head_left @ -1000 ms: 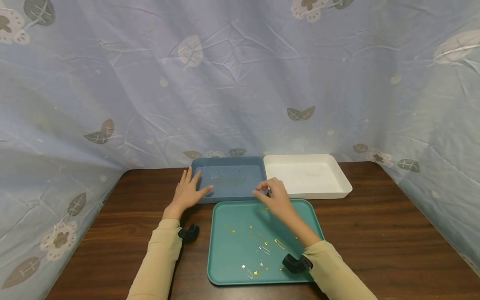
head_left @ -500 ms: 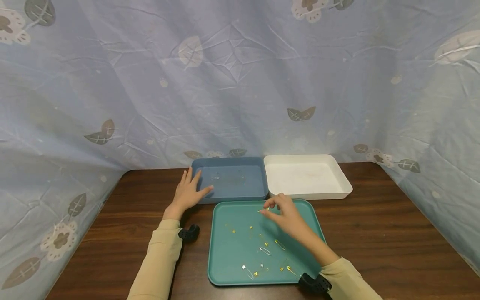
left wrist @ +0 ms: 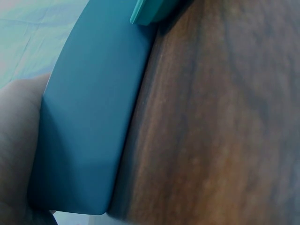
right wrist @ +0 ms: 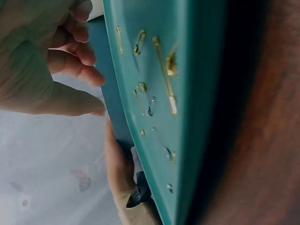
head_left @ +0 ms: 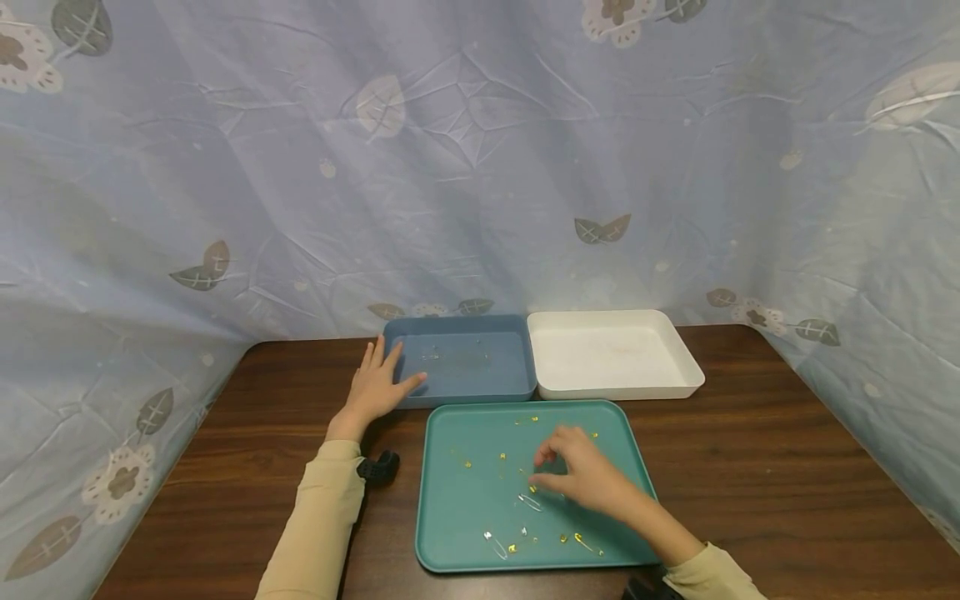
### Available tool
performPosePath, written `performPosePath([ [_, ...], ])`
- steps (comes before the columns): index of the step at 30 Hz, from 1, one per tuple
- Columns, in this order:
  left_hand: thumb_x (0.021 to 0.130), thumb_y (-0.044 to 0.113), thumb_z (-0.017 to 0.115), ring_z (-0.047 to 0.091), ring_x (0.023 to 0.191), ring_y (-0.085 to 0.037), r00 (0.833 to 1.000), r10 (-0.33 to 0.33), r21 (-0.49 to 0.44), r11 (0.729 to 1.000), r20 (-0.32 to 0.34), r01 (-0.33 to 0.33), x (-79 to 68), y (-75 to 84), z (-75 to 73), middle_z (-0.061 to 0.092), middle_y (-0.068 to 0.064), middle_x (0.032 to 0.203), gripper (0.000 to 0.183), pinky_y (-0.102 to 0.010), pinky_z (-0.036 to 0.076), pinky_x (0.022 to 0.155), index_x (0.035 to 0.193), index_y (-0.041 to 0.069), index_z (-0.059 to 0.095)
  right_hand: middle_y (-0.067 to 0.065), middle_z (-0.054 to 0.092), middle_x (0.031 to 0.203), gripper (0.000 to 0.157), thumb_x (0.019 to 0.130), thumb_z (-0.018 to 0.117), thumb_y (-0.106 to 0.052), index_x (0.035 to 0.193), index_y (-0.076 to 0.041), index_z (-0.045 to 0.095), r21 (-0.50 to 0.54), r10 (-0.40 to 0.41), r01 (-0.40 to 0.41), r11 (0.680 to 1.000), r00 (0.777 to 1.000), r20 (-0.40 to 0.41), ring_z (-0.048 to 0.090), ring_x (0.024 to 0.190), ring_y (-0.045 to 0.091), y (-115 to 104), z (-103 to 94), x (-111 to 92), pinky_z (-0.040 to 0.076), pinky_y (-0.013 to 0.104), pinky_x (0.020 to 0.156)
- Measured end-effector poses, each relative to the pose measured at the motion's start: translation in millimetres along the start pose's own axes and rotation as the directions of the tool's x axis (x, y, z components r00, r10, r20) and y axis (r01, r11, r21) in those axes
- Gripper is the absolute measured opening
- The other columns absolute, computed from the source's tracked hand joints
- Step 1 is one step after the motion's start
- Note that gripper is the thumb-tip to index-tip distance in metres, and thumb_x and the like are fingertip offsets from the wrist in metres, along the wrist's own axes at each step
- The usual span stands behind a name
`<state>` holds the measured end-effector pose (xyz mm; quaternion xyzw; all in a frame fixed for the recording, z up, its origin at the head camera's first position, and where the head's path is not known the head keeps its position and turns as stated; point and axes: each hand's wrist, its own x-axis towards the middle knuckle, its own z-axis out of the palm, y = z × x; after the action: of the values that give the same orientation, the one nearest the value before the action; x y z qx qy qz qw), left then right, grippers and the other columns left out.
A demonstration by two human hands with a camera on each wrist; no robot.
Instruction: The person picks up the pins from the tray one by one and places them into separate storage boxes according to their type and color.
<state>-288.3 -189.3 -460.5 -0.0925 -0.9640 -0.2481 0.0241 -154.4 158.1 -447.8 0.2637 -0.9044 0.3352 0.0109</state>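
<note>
While my pale yellow left sleeve (head_left: pixel 307 533) reaches in from the near left and my right sleeve (head_left: pixel 712 575) from the near right, the green tray (head_left: pixel 456 508) lies between them on the wooden table (head_left: pixel 765 450), scattered with gold and silver safety pins (head_left: pixel 533 489). Toward its near side I see a long silver pin (head_left: pixel 496 545) on the left and a long gold pin (head_left: pixel 584 543) on the right, with little ones between. Somewhat farther in, another silver pin (head_left: pixel 530 502) lies slantwise, near my right hand (head_left: pixel 581 471). That hand hangs over the right half of the tray, fingers loosely bent, thumb and forefinger well parted — I have hold of nothing in it. Past it, a small gold pin (head_left: pixel 534 418) lies close to the tray's far rim.

Farther off on the left, my left hand (head_left: pixel 375 385) rests at the left side of the blue tray (head_left: pixel 472 377), fingers spread and thumb out over its near left corner — touching it, not clenched round it. A few pins (head_left: pixel 431 357) lie inside, too faint to count. Just right of the blue tray stands the white tray (head_left: pixel 637 367), and behind both hangs a bluish cloth (head_left: pixel 480 208) printed with leaves and flowers.
</note>
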Motion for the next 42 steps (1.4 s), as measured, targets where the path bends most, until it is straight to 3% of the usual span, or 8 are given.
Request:
performPosePath([
  [5, 0.093, 0.060, 0.052, -0.003, 0.151, -0.043, 1.000, -0.002, -0.003, 1.000, 0.005, 0.002, -0.4, 0.3, 0.4, -0.002, -0.021, 0.164, 0.088, -0.070, 0.012, 0.114, 0.157, 0.011, 0.018, -0.007, 0.053, 0.085, 0.021, 0.076, 0.082, -0.028, 0.082, -0.017, 0.065, -0.068, -0.004, 0.010, 0.998, 0.996, 0.089, 0.041, 0.085, 0.009, -1, 2.5, -6, 0.039, 0.024, 0.073],
  [11, 0.093, 0.060, 0.053, -0.003, 0.150, -0.044, 1.000, 0.004, -0.007, 1.000, 0.004, -0.004, -1.2, 1.0, -0.9, -0.001, -0.022, 0.163, 0.088, -0.070, 0.012, 0.113, 0.157, 0.010, 0.018, -0.009, 0.051, 0.084, 0.021, 0.076, 0.083, -0.025, 0.080, -0.017, 0.064, -0.070, 0.006, 0.006, 0.998, 0.987, 0.161, 0.037, 0.084, 0.007, -1, 4.0, -10, 0.038, 0.023, 0.072],
  [20, 0.093, 0.060, 0.052, -0.003, 0.150, -0.044, 1.000, 0.006, -0.010, 1.000, 0.001, -0.006, -0.6, -0.3, -0.6, -0.001, -0.022, 0.163, 0.088, -0.070, 0.012, 0.114, 0.157, 0.010, 0.019, -0.011, 0.053, 0.083, 0.015, 0.083, 0.076, -0.015, 0.078, -0.020, 0.063, -0.081, -0.028, 0.044, 0.996, 0.982, 0.186, 0.039, 0.083, 0.004, -5, 5.2, -10, 0.040, 0.023, 0.073],
  [34, 0.093, 0.059, 0.053, -0.002, 0.150, -0.044, 1.000, 0.005, -0.008, 1.000, -0.006, -0.005, 1.2, -2.4, 0.4, 0.000, -0.022, 0.163, 0.088, -0.070, 0.012, 0.114, 0.157, 0.010, 0.020, -0.012, 0.046, 0.076, 0.018, 0.086, 0.072, -0.018, 0.075, -0.021, 0.059, -0.146, -0.017, 0.051, 0.988, 0.974, 0.226, 0.035, 0.077, 0.006, -8, 6.3, -5, 0.031, 0.021, 0.069],
  [42, 0.093, 0.061, 0.052, -0.003, 0.151, -0.043, 1.000, 0.003, 0.002, 1.000, -0.005, -0.003, 0.9, -3.3, 3.3, -0.001, -0.021, 0.164, 0.088, -0.070, 0.012, 0.114, 0.157, 0.011, 0.019, -0.013, 0.048, 0.078, 0.020, 0.089, 0.069, -0.019, 0.074, -0.021, 0.057, -0.176, -0.043, 0.081, 0.981, 0.977, 0.210, 0.036, 0.077, 0.005, -7, 10.2, 1, 0.033, 0.022, 0.070],
])
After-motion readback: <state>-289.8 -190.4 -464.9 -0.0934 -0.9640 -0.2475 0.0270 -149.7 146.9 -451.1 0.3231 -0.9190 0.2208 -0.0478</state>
